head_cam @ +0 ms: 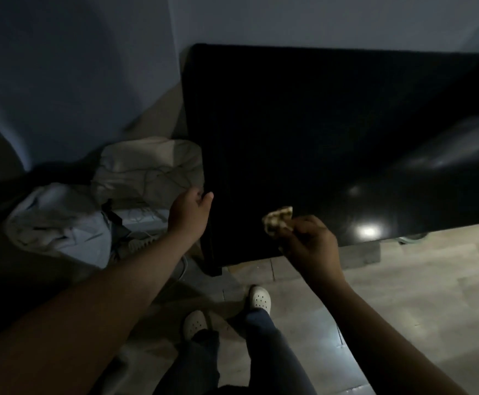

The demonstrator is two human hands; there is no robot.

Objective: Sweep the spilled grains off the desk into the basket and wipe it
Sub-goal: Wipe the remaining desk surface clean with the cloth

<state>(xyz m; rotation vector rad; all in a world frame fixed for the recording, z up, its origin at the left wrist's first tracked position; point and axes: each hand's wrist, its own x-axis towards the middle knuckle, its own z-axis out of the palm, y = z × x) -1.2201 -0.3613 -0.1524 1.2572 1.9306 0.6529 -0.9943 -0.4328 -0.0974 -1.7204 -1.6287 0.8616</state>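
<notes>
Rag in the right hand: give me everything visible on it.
The rag is a small crumpled wad, pale tan with dark blotches. It looks like soft cloth, though the frame is dim. The right hand pinches its lower right side in curled fingers, over the near edge of the black desk. Whether it touches the surface is unclear.

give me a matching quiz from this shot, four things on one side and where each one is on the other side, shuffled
Things:
1 left hand
2 cloth
3 white clogs
4 fabric pile

Places:
a heaped left of the desk
b at the desk's left edge
c pinched in the right hand
d on the feet, on the floor

Pairs: 1-b, 2-c, 3-d, 4-a
</notes>
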